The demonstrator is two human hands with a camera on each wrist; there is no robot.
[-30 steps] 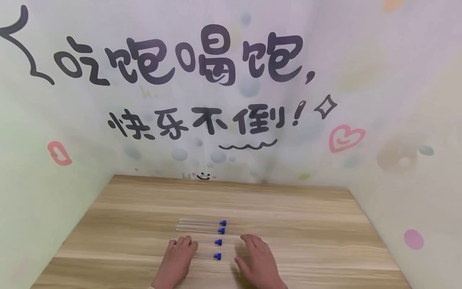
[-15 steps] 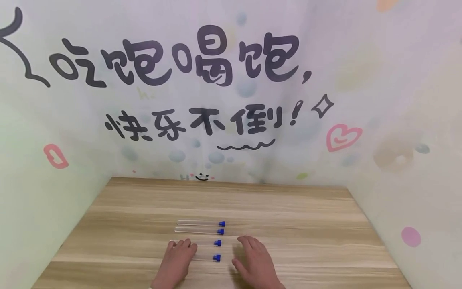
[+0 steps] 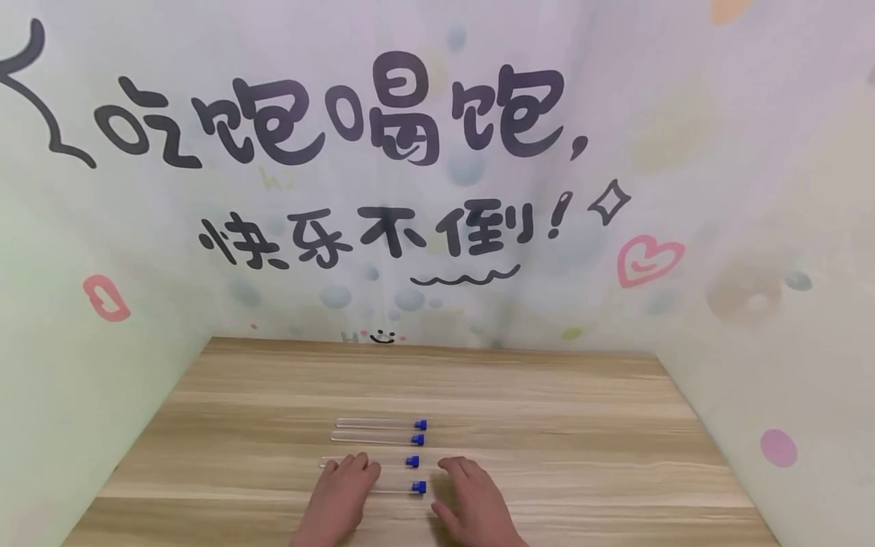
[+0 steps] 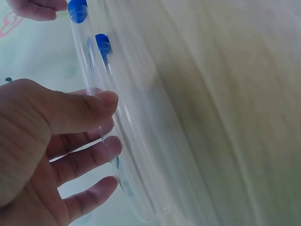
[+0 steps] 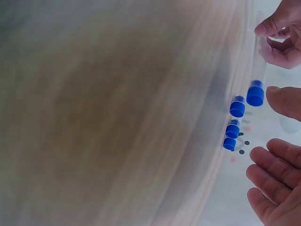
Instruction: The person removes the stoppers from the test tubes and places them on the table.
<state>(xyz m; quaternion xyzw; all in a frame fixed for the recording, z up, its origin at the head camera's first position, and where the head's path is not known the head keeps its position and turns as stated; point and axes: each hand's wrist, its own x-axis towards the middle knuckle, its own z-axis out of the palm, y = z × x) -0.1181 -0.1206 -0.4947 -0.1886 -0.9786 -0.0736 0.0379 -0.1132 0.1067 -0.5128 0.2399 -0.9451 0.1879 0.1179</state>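
Observation:
My left hand (image 3: 339,494) pinches the nearest clear test tube (image 3: 399,491) between thumb and fingers. This tube's blue cap (image 5: 255,94) points right, toward my right hand (image 3: 475,501). In the left wrist view the thumb (image 4: 101,103) lies on the near side of the tube, the other fingers beyond it. A second test tube (image 3: 390,461) lies just past the held one, partly behind the left fingers. My right hand holds nothing; in the right wrist view its fingers (image 5: 273,183) are relaxed and the thumb (image 5: 284,101) is close beside the held tube's cap.
Two more blue-capped test tubes lie side by side farther back, a rear one (image 3: 379,423) and one in front of it (image 3: 376,437). All lie roughly parallel on the wood-grain table (image 3: 581,425). A printed white wall covering (image 3: 314,304) encloses the back and sides.
The nearest test tube has shifted slightly right with my left hand. My right hand has moved a little left, closer to its cap. The other tubes keep their places.

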